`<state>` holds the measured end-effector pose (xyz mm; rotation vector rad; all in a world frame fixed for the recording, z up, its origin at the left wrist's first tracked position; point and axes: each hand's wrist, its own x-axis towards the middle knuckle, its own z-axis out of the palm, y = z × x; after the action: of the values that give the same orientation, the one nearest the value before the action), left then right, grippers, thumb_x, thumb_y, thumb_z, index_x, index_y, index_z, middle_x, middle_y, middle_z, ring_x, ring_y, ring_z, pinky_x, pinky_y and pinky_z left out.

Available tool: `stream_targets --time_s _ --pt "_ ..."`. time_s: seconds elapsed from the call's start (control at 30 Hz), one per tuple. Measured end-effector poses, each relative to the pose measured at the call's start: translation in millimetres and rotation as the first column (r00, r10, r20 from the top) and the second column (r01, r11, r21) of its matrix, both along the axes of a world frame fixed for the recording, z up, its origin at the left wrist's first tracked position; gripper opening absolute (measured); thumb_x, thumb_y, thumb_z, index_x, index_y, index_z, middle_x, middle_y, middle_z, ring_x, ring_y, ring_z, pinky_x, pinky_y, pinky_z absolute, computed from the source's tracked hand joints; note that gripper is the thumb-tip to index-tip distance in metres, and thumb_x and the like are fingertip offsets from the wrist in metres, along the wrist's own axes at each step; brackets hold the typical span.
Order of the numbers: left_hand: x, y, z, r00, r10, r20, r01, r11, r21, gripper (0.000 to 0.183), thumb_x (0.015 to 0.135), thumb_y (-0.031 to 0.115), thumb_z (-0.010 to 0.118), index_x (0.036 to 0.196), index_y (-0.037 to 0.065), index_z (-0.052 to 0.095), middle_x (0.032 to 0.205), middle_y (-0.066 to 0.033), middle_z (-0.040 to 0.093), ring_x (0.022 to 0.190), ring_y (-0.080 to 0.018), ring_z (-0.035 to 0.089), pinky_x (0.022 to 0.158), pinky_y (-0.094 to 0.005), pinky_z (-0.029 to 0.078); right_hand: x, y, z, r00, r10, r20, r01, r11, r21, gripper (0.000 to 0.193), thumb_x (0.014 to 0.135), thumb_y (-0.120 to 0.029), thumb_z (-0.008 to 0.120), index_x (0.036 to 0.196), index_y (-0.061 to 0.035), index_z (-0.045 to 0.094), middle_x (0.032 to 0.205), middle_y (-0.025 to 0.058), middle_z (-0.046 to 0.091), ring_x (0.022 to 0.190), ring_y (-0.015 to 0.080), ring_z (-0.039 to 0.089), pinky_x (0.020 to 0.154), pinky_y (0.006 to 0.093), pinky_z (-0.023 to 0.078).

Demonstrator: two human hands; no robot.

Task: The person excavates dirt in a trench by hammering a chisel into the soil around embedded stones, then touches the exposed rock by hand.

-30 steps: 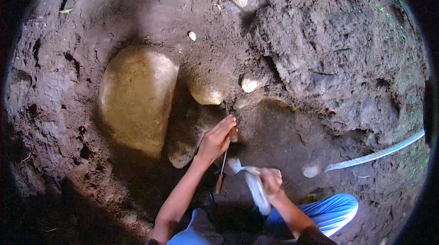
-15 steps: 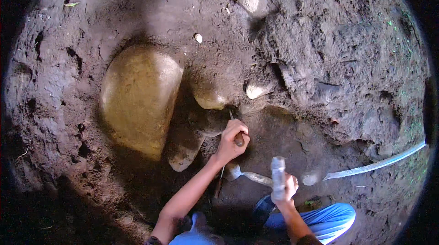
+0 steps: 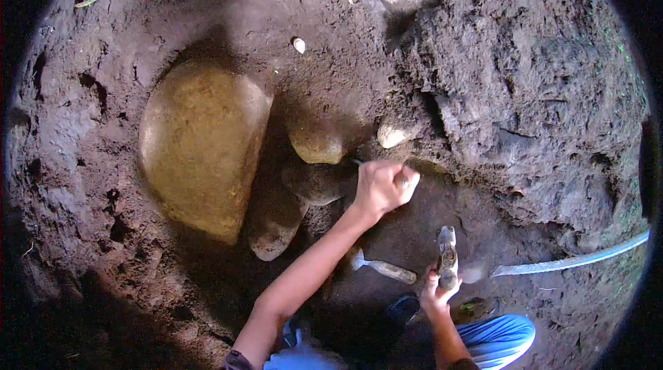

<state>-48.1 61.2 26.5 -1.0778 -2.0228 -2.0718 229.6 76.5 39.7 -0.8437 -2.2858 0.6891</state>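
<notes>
My left hand (image 3: pixel 387 187) is closed round the wooden handle of a thin metal-tipped tool, perhaps a chisel. The tool's metal tip (image 3: pixel 357 161) shows just past my fist, against the soil beside a partly buried yellowish stone (image 3: pixel 316 145). To the right and lower, my right hand (image 3: pixel 440 295) grips a hammer (image 3: pixel 447 258) by its handle, the head raised above the ground and apart from the left hand. Below my left hand a trowel (image 3: pixel 391 271) with a pale handle lies on the dirt. Most of the chisel-like tool is hidden in my fist.
A large smooth yellow-brown stone (image 3: pixel 204 152) stands out of the soil at left, with a longer stone (image 3: pixel 276 232) beside it. Rough earth (image 3: pixel 532 93) rises at right. A long pale strip (image 3: pixel 573 259) lies at lower right. My bent knee (image 3: pixel 498 340) is near.
My left hand has moved right and slightly up with the tool, its handle now leaning further right. The hammer has shifted right and turned so its head shows more clearly. The view has shifted slightly.
</notes>
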Motion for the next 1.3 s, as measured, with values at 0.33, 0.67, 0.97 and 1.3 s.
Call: stream_targets --time_s 0.33,0.67,0.97,1.3 --pt "-8 -2 1 0.991 -0.018 0.136 0.028 0.997 -0.071 0.029 0.078 0.017 0.069 0.059 0.002 0.054 0.054 -0.0153 0.052 0.046 -0.0289 0.056 0.048 -0.0352 0.043 -23 -9 0 0.993 0.069 -0.099 -0.061 0.995 0.073 0.01 0.079 -0.008 0.066 0.088 -0.0069 0.062 0.062 0.0074 0.058 0.049 0.024 0.056 0.051 0.0353 0.045" --pt "31 -104 -37 0.999 -0.045 -0.029 0.052 0.954 0.295 0.023 0.076 0.013 0.068 0.073 0.003 0.046 0.073 -0.0119 0.047 0.069 -0.029 0.05 0.071 -0.0427 0.045 -29 -24 31 0.993 0.089 0.081 -0.095 0.994 0.063 0.013 0.077 -0.015 0.069 0.081 -0.009 0.058 0.065 0.0073 0.06 0.055 0.0261 0.057 0.057 0.0357 0.045" --pt "22 -92 -57 0.992 -0.067 -0.106 0.095 0.952 0.292 0.029 0.08 0.024 0.069 0.084 0.003 0.05 0.089 -0.0129 0.05 0.086 -0.032 0.054 0.097 -0.0542 0.045 -27 -32 25 0.983 0.182 0.019 -0.183 0.979 0.087 0.018 0.075 -0.013 0.075 0.078 -0.01 0.058 0.067 0.0074 0.063 0.056 0.0202 0.058 0.055 0.0328 0.046" --pt "18 -77 -66 0.992 -0.017 -0.124 0.055 0.949 0.309 0.046 0.085 0.045 0.072 0.086 0.005 0.05 0.092 -0.0112 0.05 0.092 -0.0309 0.054 0.102 -0.0573 0.043 -26 -32 24 0.976 0.191 0.108 -0.205 0.968 0.146 0.041 0.067 -0.031 0.086 0.086 -0.0122 0.055 0.068 0.0077 0.063 0.056 0.0296 0.063 0.056 0.0383 0.049"
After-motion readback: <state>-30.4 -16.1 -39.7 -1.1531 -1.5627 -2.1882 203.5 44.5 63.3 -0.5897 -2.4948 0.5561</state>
